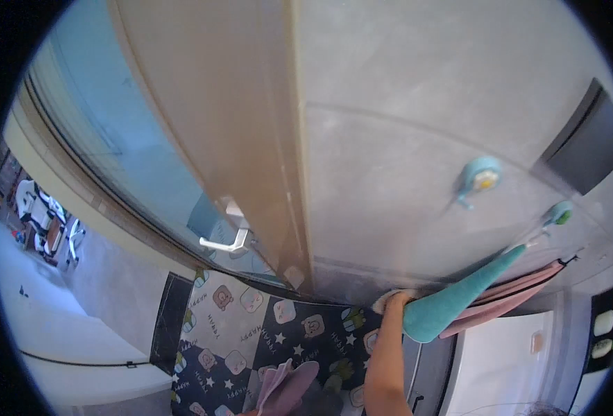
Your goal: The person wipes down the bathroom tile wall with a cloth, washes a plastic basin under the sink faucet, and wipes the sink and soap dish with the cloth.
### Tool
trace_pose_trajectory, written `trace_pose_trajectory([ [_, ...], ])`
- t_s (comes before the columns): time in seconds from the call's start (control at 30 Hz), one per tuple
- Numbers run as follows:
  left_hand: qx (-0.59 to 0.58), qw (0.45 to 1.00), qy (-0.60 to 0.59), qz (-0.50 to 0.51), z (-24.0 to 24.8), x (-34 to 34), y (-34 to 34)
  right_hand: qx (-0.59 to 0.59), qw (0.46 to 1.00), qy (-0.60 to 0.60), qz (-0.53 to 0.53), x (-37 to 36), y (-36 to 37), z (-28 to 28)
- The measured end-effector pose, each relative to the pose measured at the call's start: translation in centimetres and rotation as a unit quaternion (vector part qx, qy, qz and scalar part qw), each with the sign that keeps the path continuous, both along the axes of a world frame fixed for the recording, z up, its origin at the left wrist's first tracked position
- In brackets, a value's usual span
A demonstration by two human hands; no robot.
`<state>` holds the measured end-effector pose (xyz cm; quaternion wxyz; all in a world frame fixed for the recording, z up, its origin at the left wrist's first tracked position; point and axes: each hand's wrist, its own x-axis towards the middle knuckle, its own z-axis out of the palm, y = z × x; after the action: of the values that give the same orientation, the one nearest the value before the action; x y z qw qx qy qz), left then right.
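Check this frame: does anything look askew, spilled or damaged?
Nothing clearly stands out. The teal towel and pink towel look slanted, probably from the wide lens; the patterned mat shows no visible spill.

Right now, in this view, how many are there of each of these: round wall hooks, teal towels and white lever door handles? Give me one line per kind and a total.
Round wall hooks: 2
Teal towel: 1
White lever door handle: 1
Total: 4
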<state>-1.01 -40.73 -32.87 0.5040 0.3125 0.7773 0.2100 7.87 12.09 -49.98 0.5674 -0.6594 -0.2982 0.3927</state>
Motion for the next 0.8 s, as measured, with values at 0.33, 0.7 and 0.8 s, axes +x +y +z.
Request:
trace_pose_trajectory([
  [0.33, 0.056, 0.996, 0.02, 0.068, 0.9, 2.5, -0.6, -0.071, 0.905, 0.317, 0.273, -9.4, -1.7, 3.8],
  [0.7, 0.222, 0.974, -0.014, -0.049, 5.8, 1.6, 3.8, 0.108, 0.759, 0.455, 0.453, 5.5, -14.0, 41.8],
  [0.8, 0.3, 0.948, 0.044, -0.094, 13.4, 1.1, 7.7, 0.141, 0.766, 0.465, 0.422, 10.0, -16.8, 43.7],
])
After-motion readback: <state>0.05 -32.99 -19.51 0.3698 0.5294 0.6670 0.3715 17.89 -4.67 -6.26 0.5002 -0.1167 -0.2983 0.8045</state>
